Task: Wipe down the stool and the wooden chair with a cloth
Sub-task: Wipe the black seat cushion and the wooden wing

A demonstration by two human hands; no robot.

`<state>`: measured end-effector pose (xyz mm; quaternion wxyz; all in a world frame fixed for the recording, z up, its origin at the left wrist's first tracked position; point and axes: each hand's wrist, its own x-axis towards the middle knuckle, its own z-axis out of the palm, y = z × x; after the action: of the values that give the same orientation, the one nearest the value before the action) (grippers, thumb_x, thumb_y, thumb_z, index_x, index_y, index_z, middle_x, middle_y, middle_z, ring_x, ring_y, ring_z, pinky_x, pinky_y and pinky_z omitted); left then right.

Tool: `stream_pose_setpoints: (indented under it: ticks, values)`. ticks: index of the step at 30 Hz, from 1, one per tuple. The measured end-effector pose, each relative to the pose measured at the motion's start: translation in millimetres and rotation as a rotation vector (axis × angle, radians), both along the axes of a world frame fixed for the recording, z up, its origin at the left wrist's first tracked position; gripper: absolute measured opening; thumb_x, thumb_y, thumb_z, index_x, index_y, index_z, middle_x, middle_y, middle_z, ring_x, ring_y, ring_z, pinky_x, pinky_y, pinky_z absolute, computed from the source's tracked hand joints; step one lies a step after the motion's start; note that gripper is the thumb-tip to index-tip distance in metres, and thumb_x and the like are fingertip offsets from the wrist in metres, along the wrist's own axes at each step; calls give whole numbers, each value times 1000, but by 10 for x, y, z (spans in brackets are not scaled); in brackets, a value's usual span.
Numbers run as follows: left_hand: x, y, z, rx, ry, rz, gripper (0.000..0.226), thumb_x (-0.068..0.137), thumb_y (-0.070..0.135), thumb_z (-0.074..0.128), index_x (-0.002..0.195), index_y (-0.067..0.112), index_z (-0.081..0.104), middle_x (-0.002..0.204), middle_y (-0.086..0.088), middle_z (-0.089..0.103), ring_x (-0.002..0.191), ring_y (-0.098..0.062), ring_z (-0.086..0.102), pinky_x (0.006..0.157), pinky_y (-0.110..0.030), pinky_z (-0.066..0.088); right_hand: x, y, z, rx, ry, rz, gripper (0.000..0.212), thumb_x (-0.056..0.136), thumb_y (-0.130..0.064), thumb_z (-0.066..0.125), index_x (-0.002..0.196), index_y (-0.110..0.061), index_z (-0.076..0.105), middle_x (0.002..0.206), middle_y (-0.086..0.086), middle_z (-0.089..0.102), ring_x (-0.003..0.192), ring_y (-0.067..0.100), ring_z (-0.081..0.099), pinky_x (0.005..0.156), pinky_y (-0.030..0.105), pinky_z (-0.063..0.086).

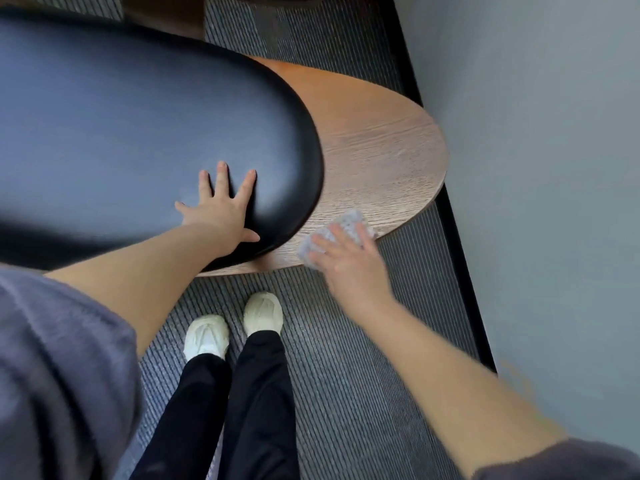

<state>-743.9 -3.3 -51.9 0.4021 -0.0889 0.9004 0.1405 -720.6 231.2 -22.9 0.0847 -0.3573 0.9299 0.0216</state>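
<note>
Cloth (348, 220) is under the right hand (349, 263), at the near edge of the wooden seat (381, 150), by its rounded right end. Fingers lie spread over the cloth and press it down; it's not balled in a fist. Left hand (221, 211) lies flat, fingers splayed, on the black cushion (138, 116) near its right end. Hands are apart, with the cushion rim between them. Can't tell if this piece is the stool or the chair.

Step, as I read it: wiping the exposed wood. Suggest long strokes along the grain, following the curved rim round. Then run the cloth into the seam where cushion meets wood, since dust probably collects there. Brace with the left hand so the piece doesn't shift. Wall (554, 168) is close on the right, so shorter strokes at that end.

Materials:
- Wood: brown, visible grain, matte, oval outline.
- Cushion: looks like smooth leather or vinyl, soft sheen, bulging rounded edge.
- Cloth: pale grey, nubbly.
- Floor (346, 375): ribbed grey carpet.
</note>
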Motion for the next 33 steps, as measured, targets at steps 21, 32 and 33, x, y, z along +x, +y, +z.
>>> stream_pose_setpoints:
  ticks: [21,32,33]
  values:
    - [-275,563,94,14,-47,356,99,88,55,58,154,24,-8,157,-28,-9,142,-52,-4,115,-58,16,-1486,1273,604,-223,-225,494,39,60,8,84,91,-13,75,115,5,71,118,33,61,109,56,33]
    - [-644,911,143,0,-31,398,88,92,54,52,154,28,-6,157,-25,-13,142,-51,-6,112,-58,18,-1780,638,562,177,-486,502,19,89,-12,53,88,-21,70,107,-5,66,111,21,52,106,41,35]
    - [-677,923,145,-3,-41,399,87,93,53,51,154,28,-6,157,-24,-14,142,-51,-7,112,-58,18,-1682,555,533,226,-564,570,19,89,-13,52,84,-23,67,102,-7,63,108,19,51,100,39,39]
